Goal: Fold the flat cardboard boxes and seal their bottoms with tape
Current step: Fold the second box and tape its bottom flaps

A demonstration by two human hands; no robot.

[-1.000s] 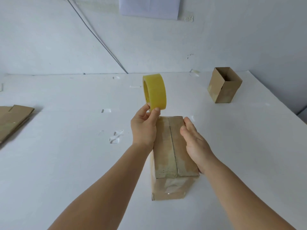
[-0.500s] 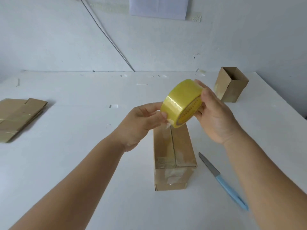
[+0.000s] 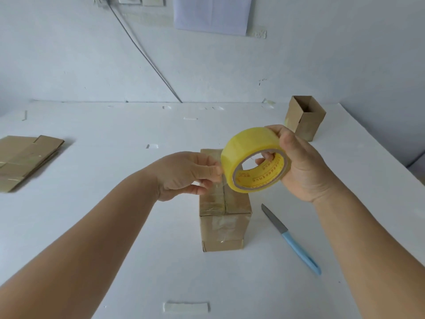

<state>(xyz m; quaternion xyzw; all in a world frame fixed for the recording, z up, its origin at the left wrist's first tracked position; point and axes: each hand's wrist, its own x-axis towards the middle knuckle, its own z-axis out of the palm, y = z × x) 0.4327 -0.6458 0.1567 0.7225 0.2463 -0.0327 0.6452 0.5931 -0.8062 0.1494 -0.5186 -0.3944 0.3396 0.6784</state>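
Note:
A folded brown cardboard box [image 3: 224, 224] stands on the white table [image 3: 115, 226] with its closed flaps facing up and tape over the near end. Above it my right hand [image 3: 301, 166] grips a yellow roll of tape [image 3: 253, 157], with fingers reaching through its core. My left hand [image 3: 186, 173] is at the roll's left edge and pinches the loose tape end between thumb and fingers. Both hands hover over the far half of the box and hide part of its top.
A knife with a light blue handle [image 3: 292, 239] lies on the table just right of the box. An open upright box [image 3: 304, 117] stands at the back right. Flat cardboard boxes [image 3: 25, 160] lie stacked at the left. Scraps of tape dot the tabletop.
The roll passed from my left hand to my right hand, and the right hand came off the box top. The roll has turned, showing its core, and my left hand now pinches at its edge.

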